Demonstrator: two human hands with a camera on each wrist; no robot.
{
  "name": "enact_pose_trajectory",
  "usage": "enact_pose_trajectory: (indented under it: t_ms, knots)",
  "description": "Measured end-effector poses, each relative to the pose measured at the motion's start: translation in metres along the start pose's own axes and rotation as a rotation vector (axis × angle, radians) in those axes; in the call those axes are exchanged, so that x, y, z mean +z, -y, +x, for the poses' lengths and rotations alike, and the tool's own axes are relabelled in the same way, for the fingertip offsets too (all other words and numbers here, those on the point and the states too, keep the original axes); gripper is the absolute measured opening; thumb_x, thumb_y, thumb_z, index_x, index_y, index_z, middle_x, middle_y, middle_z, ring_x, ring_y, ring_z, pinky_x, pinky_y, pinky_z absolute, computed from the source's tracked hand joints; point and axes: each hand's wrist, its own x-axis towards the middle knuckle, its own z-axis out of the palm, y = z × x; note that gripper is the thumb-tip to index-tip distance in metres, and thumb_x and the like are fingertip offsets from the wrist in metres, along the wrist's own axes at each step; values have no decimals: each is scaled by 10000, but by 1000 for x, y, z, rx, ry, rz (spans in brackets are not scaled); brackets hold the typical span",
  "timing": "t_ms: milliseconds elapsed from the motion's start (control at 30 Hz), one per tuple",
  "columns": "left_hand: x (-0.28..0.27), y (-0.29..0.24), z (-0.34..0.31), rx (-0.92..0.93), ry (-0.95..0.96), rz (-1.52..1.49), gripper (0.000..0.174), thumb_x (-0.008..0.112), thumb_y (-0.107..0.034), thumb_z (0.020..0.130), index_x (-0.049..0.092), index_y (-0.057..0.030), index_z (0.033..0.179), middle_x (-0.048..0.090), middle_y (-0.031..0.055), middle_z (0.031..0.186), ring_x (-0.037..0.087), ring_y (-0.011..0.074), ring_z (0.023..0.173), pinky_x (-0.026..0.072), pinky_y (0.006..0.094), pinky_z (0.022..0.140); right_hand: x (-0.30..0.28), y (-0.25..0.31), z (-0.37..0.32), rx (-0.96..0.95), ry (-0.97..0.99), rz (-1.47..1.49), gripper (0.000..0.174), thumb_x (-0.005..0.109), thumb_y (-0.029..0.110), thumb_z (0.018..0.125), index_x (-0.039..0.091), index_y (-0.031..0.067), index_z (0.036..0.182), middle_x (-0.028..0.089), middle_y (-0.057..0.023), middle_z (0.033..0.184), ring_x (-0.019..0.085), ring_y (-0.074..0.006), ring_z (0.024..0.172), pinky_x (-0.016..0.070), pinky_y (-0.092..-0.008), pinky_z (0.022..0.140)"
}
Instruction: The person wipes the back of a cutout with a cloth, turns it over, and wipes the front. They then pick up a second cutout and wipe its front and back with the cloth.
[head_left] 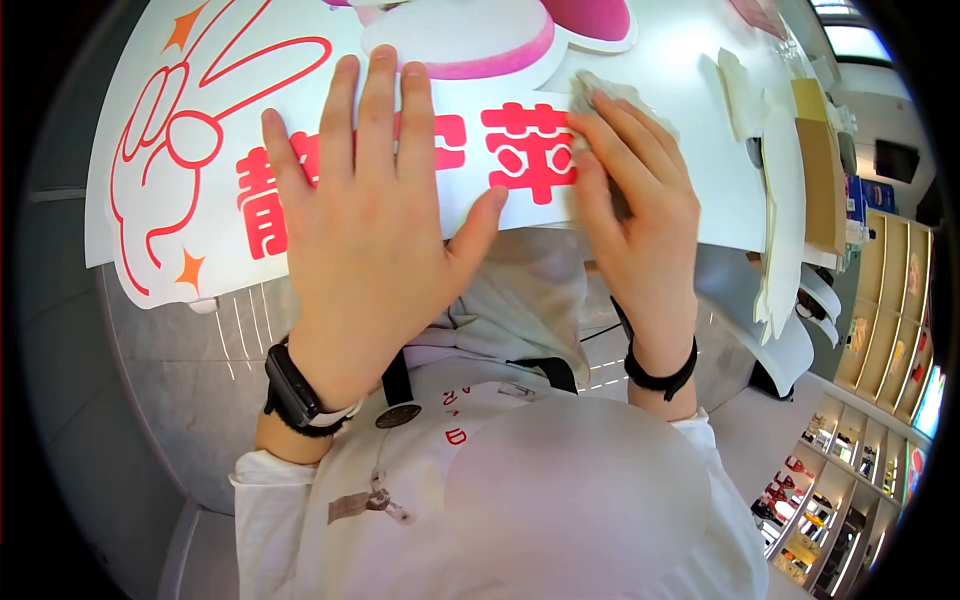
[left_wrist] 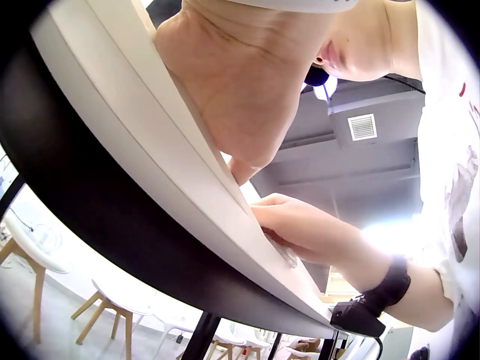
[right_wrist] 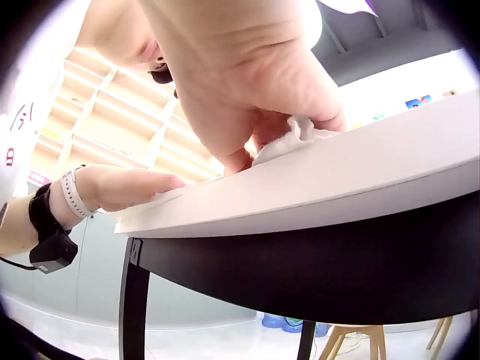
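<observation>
A white printed board with large red characters and a red line drawing of a hand lies in front of me. My left hand rests palm down on it, fingers spread straight over the characters at the left. My right hand holds a crumpled white tissue under its bent fingers. It presses the tissue on the board beside the rightmost red character. The palm hides part of the tissue in the head view.
Loose white tissue sheets and a brown cardboard box are at the right. Below the board runs a black table frame. White chairs with wooden legs stand beyond. Lit shelves line the far right.
</observation>
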Motion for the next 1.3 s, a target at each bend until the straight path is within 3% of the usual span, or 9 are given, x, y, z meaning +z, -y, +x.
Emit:
enact_pose_trajectory:
  t_ms: [133,267,433,533,667,767,867,1000,1300]
  knots:
    - [3,-2,0,9,-11,24,713,598,-442,840,393,-31,1386,395,128,1439,353,302,1339,224,593,1061,13,8,12,-45,-15,28,231,617,99,798,667,64,1021,665,-116,1077,603,-314,1069,507,-364,857]
    - [0,0,-1,4,-1,18,699,588,-442,850,395,-37,1386,394,126,1441,349,304,1342,224,594,1061,-4,-16,1,133,26,44,234,613,97,803,664,61,1028,665,-129,1086,584,-326,1123,509,-368,862]
    - [3,-2,1,12,-14,33,691,582,-443,854,399,-37,1383,394,125,1441,346,305,1345,222,594,1062,17,6,9,-78,-34,20,236,616,120,807,657,66,1033,664,-130,1081,594,-325,1108,517,-356,850]
    - [2,-2,0,18,-9,43,693,582,-445,853,398,-39,1383,394,121,1442,343,304,1346,221,592,1064,12,10,14,26,20,108,224,611,119,809,653,64,1022,665,-130,1079,598,-320,1102,516,-356,852]
    - [0,-1,2,-10,-6,43,700,582,-452,853,393,-46,1390,389,116,1448,338,302,1350,218,590,1068,12,0,4,86,-44,13,193,593,114,818,649,64,996,671,-94,1051,604,-297,1097,521,-353,823]
    - [3,-2,1,2,-15,40,699,579,-455,854,395,-44,1388,388,118,1448,338,303,1350,217,592,1068,24,16,12,-62,-96,-39,185,593,109,814,654,59,981,674,-85,1039,608,-293,1093,522,-349,815]
    - [2,-3,0,15,-12,38,699,576,-457,854,396,-38,1384,389,125,1445,340,306,1348,217,595,1067,12,12,13,67,1,121,174,594,101,815,655,52,971,679,-94,1030,613,-301,1083,521,-352,819]
    - [0,-2,0,7,2,43,709,576,-464,853,393,-35,1387,387,129,1445,336,308,1351,217,593,1068,2,-15,3,156,-24,30,175,578,86,839,657,44,990,672,-120,1056,598,-311,1115,520,-350,810]
    - [-3,-3,2,-4,33,35,697,581,-429,848,386,-38,1391,372,126,1455,306,305,1370,200,588,1077,-32,1,-44,224,23,-34,259,584,29,832,637,42,1086,642,-143,1144,586,-320,1136,505,-361,874]
